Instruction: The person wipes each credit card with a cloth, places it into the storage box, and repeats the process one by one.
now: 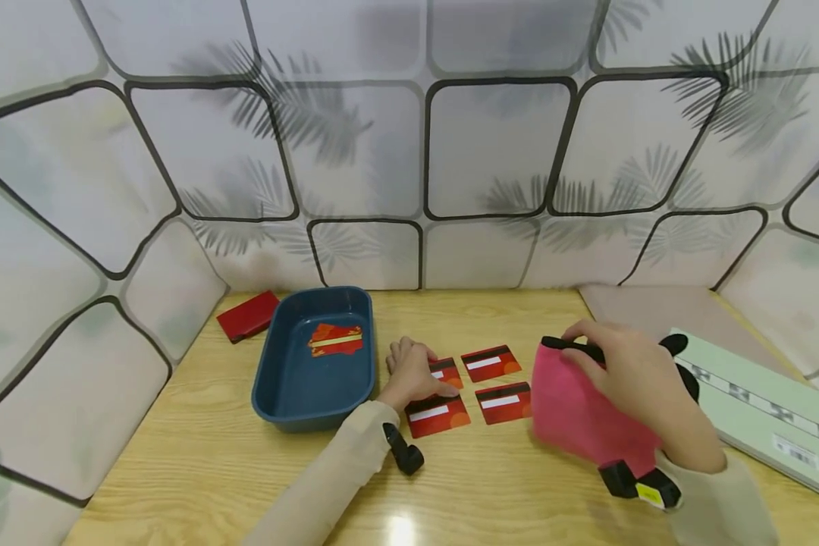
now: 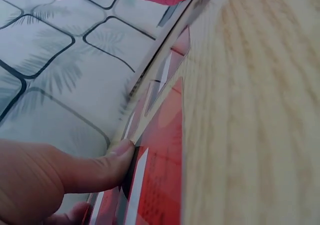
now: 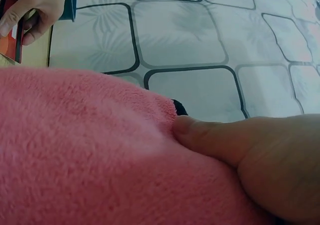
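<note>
Several red cards with black and white stripes lie flat on the wooden table in two short rows. My left hand (image 1: 412,371) is over the left pair, its thumb and curled fingers at opposite edges of the upper left card (image 1: 452,373). Its thumb tip also meets the top edge of the lower left card (image 2: 162,170). Two right-hand cards, an upper one (image 1: 491,362) and a lower one (image 1: 505,403), lie apart from it. My right hand (image 1: 628,371) pinches a pink fleecy cloth (image 1: 580,413) by its black edging. The cloth hangs beside the cards, its underside hidden.
Left of the cards stands a blue tray (image 1: 293,394) with red and gold pieces (image 1: 336,340) inside. A flat red object (image 1: 248,315) lies behind the tray's left side. At the right is a pale green flat box (image 1: 771,409). A patterned curtain (image 1: 368,152) closes off the back.
</note>
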The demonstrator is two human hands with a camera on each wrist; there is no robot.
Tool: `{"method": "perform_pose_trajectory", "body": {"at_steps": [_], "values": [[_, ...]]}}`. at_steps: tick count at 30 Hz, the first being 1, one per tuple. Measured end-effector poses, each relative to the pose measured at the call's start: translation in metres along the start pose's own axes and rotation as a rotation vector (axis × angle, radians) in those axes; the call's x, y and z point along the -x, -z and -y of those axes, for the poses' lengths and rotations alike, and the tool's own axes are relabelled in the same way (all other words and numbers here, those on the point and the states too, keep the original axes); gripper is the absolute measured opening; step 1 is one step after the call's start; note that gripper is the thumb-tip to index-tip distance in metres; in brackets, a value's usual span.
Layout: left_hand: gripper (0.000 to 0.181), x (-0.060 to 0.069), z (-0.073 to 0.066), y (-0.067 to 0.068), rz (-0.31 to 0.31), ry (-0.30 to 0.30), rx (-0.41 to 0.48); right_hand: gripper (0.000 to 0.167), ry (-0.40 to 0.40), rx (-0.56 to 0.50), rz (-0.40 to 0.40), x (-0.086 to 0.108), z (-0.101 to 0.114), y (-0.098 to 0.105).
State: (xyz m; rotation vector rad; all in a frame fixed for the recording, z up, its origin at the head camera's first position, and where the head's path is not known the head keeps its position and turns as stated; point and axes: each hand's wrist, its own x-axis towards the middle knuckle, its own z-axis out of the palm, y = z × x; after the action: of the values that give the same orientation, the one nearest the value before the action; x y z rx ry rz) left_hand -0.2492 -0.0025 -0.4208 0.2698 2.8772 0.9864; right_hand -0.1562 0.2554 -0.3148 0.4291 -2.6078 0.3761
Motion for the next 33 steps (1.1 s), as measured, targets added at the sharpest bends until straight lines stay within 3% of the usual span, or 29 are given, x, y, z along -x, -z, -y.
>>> {"method": "perform_pose_trajectory", "body": {"at_steps": [8, 15, 20, 23, 27, 33], "values": [[0.056, 0.002, -0.005, 0.007, -0.01, -0.057, -0.084, 0.018, 0.033, -0.023, -0.004, 0.0, 0.0, 0.002], [0.054, 0.009, -0.008, 0.008, -0.085, -0.055, -0.22, 0.016, 0.049, -0.029, 0.015, 0.0, 0.003, 0.0], [0.052, 0.009, -0.016, 0.009, -0.123, -0.095, -0.238, 0.016, 0.038, -0.034, 0.017, -0.001, 0.003, 0.001], [0.051, 0.009, -0.018, 0.008, -0.116, -0.108, -0.218, 0.015, 0.026, -0.039, 0.048, -0.001, 0.002, 0.001], [0.057, 0.013, -0.018, 0.007, -0.058, -0.143, -0.097, 0.015, 0.016, -0.046, 0.079, 0.001, 0.002, 0.001], [0.053, 0.02, -0.031, 0.016, -0.027, -0.274, 0.039, 0.018, 0.035, -0.055, 0.074, 0.001, 0.006, 0.006]]}}
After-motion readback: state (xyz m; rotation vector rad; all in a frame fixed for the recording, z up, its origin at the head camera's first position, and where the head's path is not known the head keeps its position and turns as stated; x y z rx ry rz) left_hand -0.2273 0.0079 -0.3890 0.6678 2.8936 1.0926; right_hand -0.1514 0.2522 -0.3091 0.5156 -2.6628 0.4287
